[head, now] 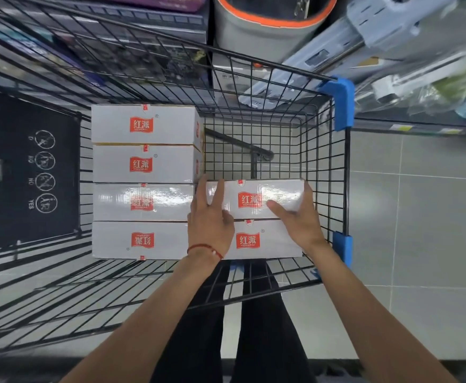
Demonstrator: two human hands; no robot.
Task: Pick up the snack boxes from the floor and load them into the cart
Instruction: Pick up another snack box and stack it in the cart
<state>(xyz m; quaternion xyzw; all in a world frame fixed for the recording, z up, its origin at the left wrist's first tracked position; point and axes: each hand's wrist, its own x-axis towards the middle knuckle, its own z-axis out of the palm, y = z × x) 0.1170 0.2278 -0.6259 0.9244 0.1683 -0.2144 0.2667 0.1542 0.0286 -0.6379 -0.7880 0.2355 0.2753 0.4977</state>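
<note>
Several white snack boxes with red logos lie flat in the black wire cart (324, 161). A column of them fills the left side, its far box (143, 124) at the back. On the right, one box (256, 199) sits behind a nearer box (270, 240). My left hand (209, 217) rests with straight fingers on the left end of that right-hand box. My right hand (298, 217) holds its right end, thumb on top and fingers curled over the edge. No box on the floor is in view.
The cart's far right part shows bare wire mesh. Blue corner guards (340, 102) mark its right rim. A black child-seat flap (33, 172) with warning icons is at the left. A grey bucket with an orange rim (270, 20) and shelving stand beyond. Grey floor tiles lie to the right.
</note>
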